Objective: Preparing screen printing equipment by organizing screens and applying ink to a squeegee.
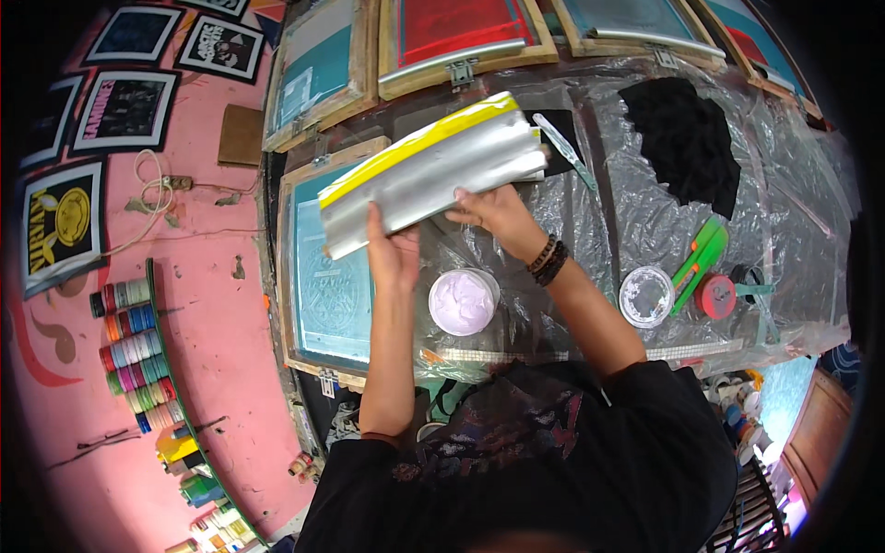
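A wide aluminium squeegee (429,180) with a bright yellow blade along its far edge is held up at a slant over the table. My left hand (395,251) grips its near edge toward the left, the thumb on the silver face. Farther right, my right hand (502,217) grips the same edge, its thumb also on the metal; the other fingers are partly hidden. Below, between my forearms, stands a tub of pale lilac ink (463,302). A screen frame with blue mesh (336,276) lies at the left, partly behind my left forearm.
A pale spatula (565,152) and a bundled black cloth (682,138) lie on the plastic-covered table (590,267). At right are a smeared white lid (646,297), a green cutter-like tool (698,263) and a red round container (715,297). Wooden screen frames (466,69) line the far side.
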Motion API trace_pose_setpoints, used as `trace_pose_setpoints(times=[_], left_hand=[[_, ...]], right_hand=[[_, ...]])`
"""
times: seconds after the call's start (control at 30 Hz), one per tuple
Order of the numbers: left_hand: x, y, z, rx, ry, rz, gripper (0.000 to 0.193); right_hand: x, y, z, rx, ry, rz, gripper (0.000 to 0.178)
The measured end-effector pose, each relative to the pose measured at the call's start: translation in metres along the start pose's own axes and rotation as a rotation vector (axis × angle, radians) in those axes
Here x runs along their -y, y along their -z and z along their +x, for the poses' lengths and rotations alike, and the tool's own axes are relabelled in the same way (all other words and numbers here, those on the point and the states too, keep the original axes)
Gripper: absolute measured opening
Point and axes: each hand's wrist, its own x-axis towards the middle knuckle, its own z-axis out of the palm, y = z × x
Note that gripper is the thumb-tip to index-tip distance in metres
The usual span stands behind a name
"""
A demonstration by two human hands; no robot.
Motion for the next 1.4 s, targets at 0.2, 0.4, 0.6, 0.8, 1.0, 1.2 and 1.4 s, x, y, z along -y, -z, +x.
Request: trace_pose_setpoints(times=[0.2,0.4,0.6,0.8,1.0,1.2,1.4], left_hand=[[-0.042,0.021,0.023,0.023,-0.13,0.011,0.044],[-0.05,0.055,0.026,-0.062,-0.252,0.031,0.045],[-0.038,0.083,0.014,-0.165,-0.172,0.012,0.05],[-0.032,0.115,0.009,-0.172,-0.16,-0.038,0.051],[-0.029,0.108,0.001,-0.187,-0.154,-0.034,0.05],[-0.03,0.119,-0.002,-0.184,-0.112,-0.056,0.055],[-0.016,0.109,0.01,-0.199,-0.044,0.015,0.053]], right_hand=[[-0.034,0.123,0.005,-0.206,-0.205,-0.397,0.044],[-0.03,0.151,0.021,-0.738,-0.228,-0.605,0.074],[-0.041,0.16,0.047,-0.657,-0.383,-0.531,0.076],[-0.039,0.139,0.056,-0.677,-0.284,-0.455,0.062],[-0.056,0.15,0.059,-0.603,0.0,-0.109,0.032],[-0.055,0.135,0.058,-0.556,0.071,-0.172,0.022],[0.016,0.149,0.035,-0.589,0.37,-0.251,0.02]])
